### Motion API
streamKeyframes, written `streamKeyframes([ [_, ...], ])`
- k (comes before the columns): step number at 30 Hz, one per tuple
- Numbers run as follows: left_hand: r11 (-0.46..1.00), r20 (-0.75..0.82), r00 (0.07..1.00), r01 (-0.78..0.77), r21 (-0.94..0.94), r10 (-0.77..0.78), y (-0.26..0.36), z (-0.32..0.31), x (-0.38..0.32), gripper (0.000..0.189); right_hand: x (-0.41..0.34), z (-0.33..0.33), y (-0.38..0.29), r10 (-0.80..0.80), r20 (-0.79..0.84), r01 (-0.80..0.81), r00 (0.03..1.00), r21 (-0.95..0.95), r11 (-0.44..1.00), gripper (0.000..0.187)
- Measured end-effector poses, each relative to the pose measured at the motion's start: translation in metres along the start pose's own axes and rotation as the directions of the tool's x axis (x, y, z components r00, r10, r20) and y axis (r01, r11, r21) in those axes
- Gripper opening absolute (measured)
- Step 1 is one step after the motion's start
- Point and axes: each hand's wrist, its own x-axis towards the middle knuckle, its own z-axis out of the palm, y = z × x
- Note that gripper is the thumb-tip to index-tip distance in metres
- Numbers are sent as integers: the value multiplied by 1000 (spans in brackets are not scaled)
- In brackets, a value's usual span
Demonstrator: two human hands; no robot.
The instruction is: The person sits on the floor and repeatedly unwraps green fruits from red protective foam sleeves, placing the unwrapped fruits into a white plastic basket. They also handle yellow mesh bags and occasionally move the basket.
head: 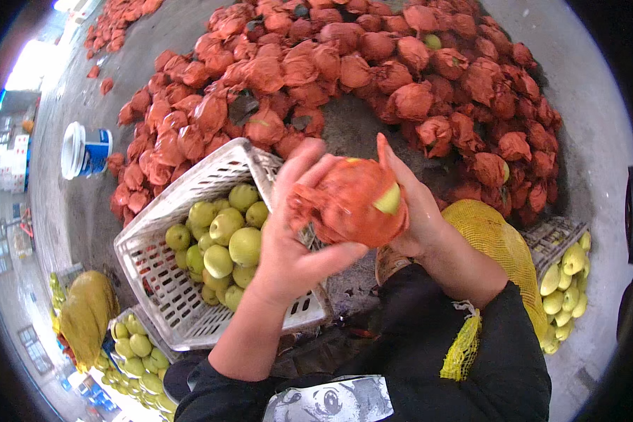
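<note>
A yellow-green pomelo in red plastic film (356,203) is held up between both hands in front of my body. Its film is bunched at the left, and a gap at the right bares some of the rind. My left hand (290,248) curves around the left side, with the thumb along the underside. The palm of my right hand (414,205) supports the right side, fingers pointing up. Left of the hands stands a tilted, dirty white slotted plastic crate (161,316), with several unwrapped pomelos (219,261) inside.
A large heap of film-wrapped pomelos (343,53) spreads over the concrete floor. Yellow mesh sacks (498,258) (87,316) stand at both sides, near bare pomelos (564,295) (140,345). A blue-and-white bucket (92,150) is at the left. A small yellow net (461,345) lies against my right sleeve.
</note>
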Motion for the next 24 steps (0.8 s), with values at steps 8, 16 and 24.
streamKeyframes([
  [8,687,-178,808,335,-645,-562,0,35,-13,88,-10,6,2,-621,83,295,780,-923,247,21],
  [16,814,-281,856,238,-529,-433,-8,37,-10,90,-5,-1,3,-526,94,374,845,-807,457,18],
  [24,733,9,920,318,-601,-392,-12,24,-21,91,-5,1,17,-637,269,509,722,-831,225,15],
])
